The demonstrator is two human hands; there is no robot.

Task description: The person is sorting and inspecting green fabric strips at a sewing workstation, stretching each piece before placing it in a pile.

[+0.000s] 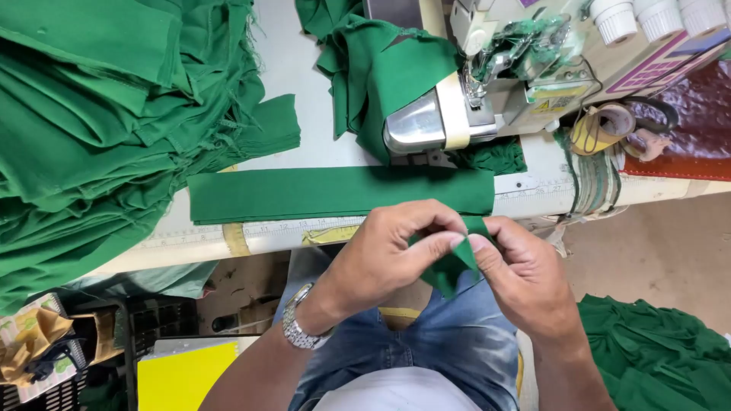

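Note:
Both my hands pinch a small folded piece of green fabric [455, 268] just in front of the table edge, above my lap. My left hand [384, 255], with a metal watch on its wrist, grips the piece from the left with thumb and fingers. From the right, my right hand [521, 274] holds the same piece at its top corner. A long flat green fabric strip [327, 192] lies across the table right behind my hands.
A sewing machine [525, 68] stands at the back right with green cloth [381, 68] draped at its foot. A big heap of green fabric [99, 114] fills the left. More green cloth [662, 358] lies on the floor at right. A yellow sheet [183, 377] sits lower left.

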